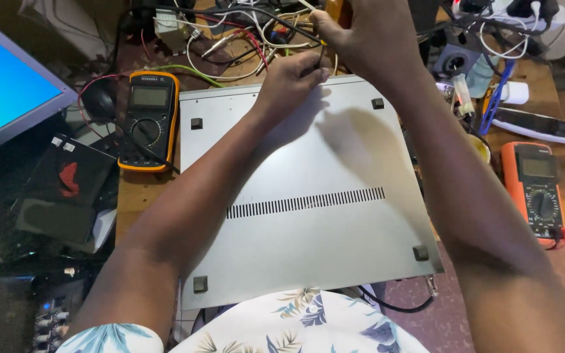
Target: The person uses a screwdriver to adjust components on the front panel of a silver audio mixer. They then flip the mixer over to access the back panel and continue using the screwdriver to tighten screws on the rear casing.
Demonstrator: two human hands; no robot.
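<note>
Two hands work at the far edge of the worktop (560, 85), above the rear side of a flat grey metal chassis (308, 216) that lies with its four small feet up and a row of vent slots across its middle. The left hand (289, 82) has thumb and forefinger pinched together on a thin dark wire (320, 57); the right hand (367, 39) is closed around a small amber-coloured object at the top of the view, too hidden to identify. The wire runs out of a tangle of red, white, green and black leads (230, 39) along the far edge. Judged from its look, the wire is light, limp and easily kinked or pulled from its joint, so a fingertip pinch near the end suits it best. The chassis appears stiff sheet metal, smooth and fairly heavy, with possibly sharp edges; it is best held by its two long sides, not by the feet. A yellow multimeter (148, 121) lies touching the left side of the chassis, an orange multimeter (536, 193) near the right edge, and a monitor (8, 85) stands at the far left corner.
</note>
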